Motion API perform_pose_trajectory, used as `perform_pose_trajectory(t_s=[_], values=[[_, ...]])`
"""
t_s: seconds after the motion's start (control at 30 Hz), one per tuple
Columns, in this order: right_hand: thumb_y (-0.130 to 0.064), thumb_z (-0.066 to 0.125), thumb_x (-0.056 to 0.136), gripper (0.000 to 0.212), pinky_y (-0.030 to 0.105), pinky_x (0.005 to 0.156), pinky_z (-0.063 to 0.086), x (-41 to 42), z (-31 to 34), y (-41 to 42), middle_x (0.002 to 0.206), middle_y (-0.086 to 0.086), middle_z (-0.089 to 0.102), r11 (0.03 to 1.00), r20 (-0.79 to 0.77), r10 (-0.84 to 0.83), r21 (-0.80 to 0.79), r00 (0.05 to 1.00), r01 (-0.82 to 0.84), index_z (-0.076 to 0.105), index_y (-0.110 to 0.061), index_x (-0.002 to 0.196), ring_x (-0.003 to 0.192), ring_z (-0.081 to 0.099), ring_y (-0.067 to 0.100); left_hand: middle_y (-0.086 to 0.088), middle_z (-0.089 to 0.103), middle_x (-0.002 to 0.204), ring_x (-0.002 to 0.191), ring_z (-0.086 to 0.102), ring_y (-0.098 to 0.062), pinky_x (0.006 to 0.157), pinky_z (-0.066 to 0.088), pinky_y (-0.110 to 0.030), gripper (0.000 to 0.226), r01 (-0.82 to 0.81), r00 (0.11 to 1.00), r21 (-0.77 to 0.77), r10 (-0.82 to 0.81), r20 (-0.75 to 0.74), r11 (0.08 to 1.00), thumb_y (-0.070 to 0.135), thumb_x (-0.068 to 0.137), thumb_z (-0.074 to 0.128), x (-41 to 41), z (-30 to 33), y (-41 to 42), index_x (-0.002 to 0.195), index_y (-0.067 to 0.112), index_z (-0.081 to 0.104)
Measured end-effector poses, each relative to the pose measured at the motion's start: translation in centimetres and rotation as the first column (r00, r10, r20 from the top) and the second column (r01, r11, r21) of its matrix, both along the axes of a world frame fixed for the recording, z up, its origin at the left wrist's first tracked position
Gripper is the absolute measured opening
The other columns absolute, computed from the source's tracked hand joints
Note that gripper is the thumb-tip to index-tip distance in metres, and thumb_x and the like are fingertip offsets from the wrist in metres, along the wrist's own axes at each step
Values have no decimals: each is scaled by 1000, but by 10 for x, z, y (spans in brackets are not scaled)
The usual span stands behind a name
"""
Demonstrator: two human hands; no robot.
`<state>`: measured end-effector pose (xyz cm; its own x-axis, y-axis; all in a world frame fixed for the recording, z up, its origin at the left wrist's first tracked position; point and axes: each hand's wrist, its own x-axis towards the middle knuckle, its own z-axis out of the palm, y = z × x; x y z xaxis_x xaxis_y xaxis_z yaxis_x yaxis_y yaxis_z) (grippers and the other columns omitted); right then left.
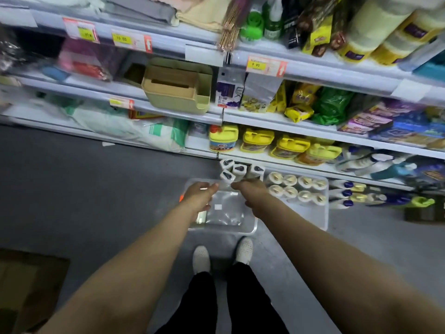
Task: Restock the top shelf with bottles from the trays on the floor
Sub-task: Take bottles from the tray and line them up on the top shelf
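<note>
From the head view, the left hand [201, 197] and right hand [251, 192] together grip four white bottles [237, 172] above the near-empty clear tray [250, 229] on the floor; best lifted level and squeezed together, clear of the jutting shelf edges [277, 116] and second tray [323, 213].
</note>
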<state>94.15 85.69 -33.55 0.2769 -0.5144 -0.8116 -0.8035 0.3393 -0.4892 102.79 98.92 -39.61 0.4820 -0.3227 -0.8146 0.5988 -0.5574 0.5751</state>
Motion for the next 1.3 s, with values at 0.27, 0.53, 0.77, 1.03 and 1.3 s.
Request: perform_pose_trajectory(t_s=[0.27, 0.53, 0.77, 1.03, 1.3], values=[[-15, 71, 89, 14, 25, 58, 37, 9, -70, 22, 79, -1, 55, 997, -1, 34, 66, 999, -34, 67, -10, 102, 73, 50, 16, -8, 62, 105, 77, 57, -15, 65, 50, -27, 55, -80, 997, 53, 80, -15, 995, 41, 90, 72, -2, -67, 31, 131, 8, 57], [-19, 72, 89, 26, 33, 84, 47, 5, -179, 25, 101, 3, 63, 989, -82, 83, 132, 993, -72, 67, -8, 112, 94, 58, 19, -16, 67, 116, 84, 59, -21, 66, 51, -29, 56, -141, 989, 181, 144, -5, 973, 41, 89, 73, -9, -178, 56, 130, 6, 59], [-17, 72, 89, 36, 34, 87, 48, 7, -288, 38, 87, -2, 56, 978, -129, 67, 205, 989, -40, 64, -3, 122, 88, 54, 17, -17, 61, 134, 100, 62, -26, 68, 50, -30, 59, -136, 988, 231, 149, -38, 963, 45, 89, 72, -14, -284, 61, 132, 9, 57], [-20, 75, 88, 40, 39, 98, 52, 9, -407, 49, 100, 6, 61, 968, -156, 76, 248, 985, -35, 65, -2, 122, 97, 56, 22, -12, 61, 134, 120, 59, -32, 106, 47, -45, 57, -81, 996, 332, 86, -1, 940, 48, 92, 66, -14, -387, 62, 135, 12, 57], [-16, 73, 88, 13, 46, 104, 50, 20, -503, 56, 117, 17, 64, 964, -142, 91, 261, 986, -51, 65, -6, 90, 89, 57, 22, -15, 60, 135, 121, 58, -35, 97, 46, -37, 46, -16, 1000, 349, 12, 16, 937, 37, 102, 51, 6, -470, 54, 136, 6, 55]])
